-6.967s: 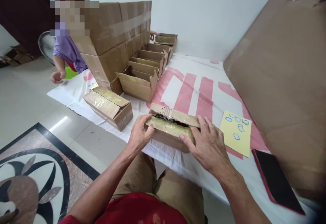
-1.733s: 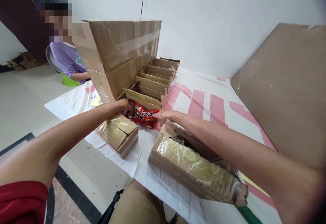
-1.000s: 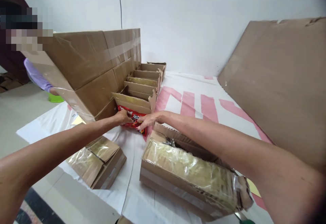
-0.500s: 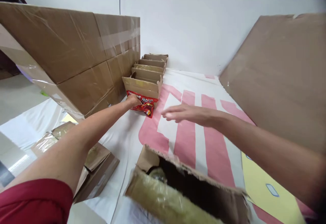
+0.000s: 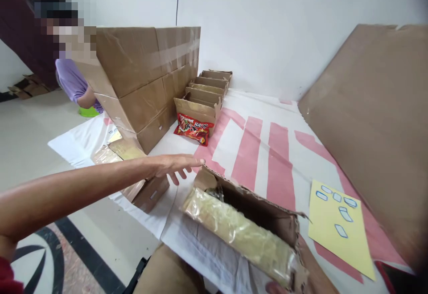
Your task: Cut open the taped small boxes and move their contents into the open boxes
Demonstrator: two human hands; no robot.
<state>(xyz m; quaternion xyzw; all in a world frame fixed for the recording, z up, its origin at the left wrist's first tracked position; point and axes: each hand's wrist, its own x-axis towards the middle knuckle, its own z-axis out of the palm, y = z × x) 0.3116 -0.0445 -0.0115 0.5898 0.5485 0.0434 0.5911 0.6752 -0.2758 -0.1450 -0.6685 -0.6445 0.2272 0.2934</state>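
My left hand reaches forward over the white and red cloth, fingers spread and holding nothing. It hovers between a taped small box on its left and the torn open box in front of me. A red snack packet lies flat farther out, against the nearest box in a row of open small boxes. Of my right hand only a sliver shows at the bottom edge, beside the open box's near corner; its fingers are hidden.
Large taped cartons are stacked at the left. A big cardboard sheet leans at the right. A yellow sheet with stickers lies near a dark phone. Another person crouches behind the cartons by a green bowl.
My left hand has let go of the red packet and drawn back toward me. My right hand has pulled back down to the open box. The packet stays by the row of boxes.
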